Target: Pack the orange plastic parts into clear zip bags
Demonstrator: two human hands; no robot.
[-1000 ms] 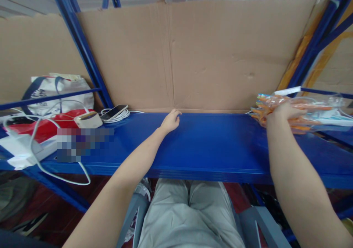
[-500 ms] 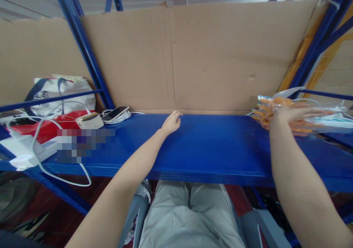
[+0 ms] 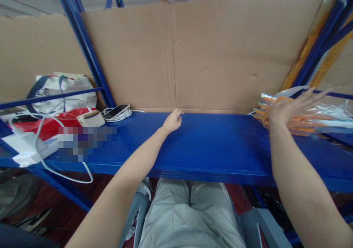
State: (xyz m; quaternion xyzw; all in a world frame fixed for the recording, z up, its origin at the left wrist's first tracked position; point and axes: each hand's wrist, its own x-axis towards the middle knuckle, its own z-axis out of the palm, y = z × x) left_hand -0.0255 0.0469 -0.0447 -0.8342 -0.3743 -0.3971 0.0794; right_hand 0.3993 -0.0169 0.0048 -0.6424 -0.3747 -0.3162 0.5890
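My left hand (image 3: 173,120) rests on the blue shelf top (image 3: 215,148) near its back edge. Its fingers are loosely curled, and I see nothing in them. On the right, my right hand (image 3: 293,106) is raised, with fingers stretched and spread toward the right. It is over or against a pile of clear plastic bags with orange contents (image 3: 264,112). What the orange contents are, I cannot make out. The right palm's underside is hidden, but the hand does not grip the bags.
Cardboard (image 3: 220,56) stands along the back between blue metal posts (image 3: 93,56). To the left lie a phone (image 3: 117,112) on a coiled white cable, a power bank-like white block (image 3: 91,118), a red bag (image 3: 41,124), a cloth bag (image 3: 59,93) and a white power strip (image 3: 24,148).
My right hand has lifted off the bagged orange things, its fingers now spread and pointing up to the right. The left hand stays in place; the view has shifted slightly.
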